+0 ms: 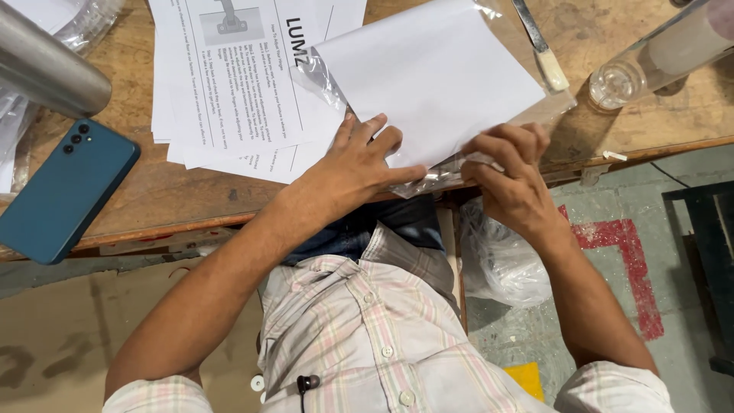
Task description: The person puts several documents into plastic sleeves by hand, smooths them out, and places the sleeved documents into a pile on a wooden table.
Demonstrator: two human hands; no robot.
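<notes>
A clear plastic sleeve (pixel 535 113) with folded white paper (pixel 436 73) inside lies at the near edge of a worn wooden table (pixel 153 191). My left hand (pixel 359 160) presses flat on the sleeve's near left corner, fingers spread, index finger pointing right along the edge. My right hand (pixel 512 176) pinches the sleeve's open plastic flap at the near right, fingers curled around it. The two hands are a short gap apart.
A stack of printed instruction sheets (pixel 229 76) lies left of the sleeve. A teal phone (pixel 65 191) rests at the table's left, under a metal tube (pixel 46 69). A flat blade tool (pixel 541 46) and a clear bottle (pixel 657 53) sit at right. A plastic bag (pixel 497 260) hangs below.
</notes>
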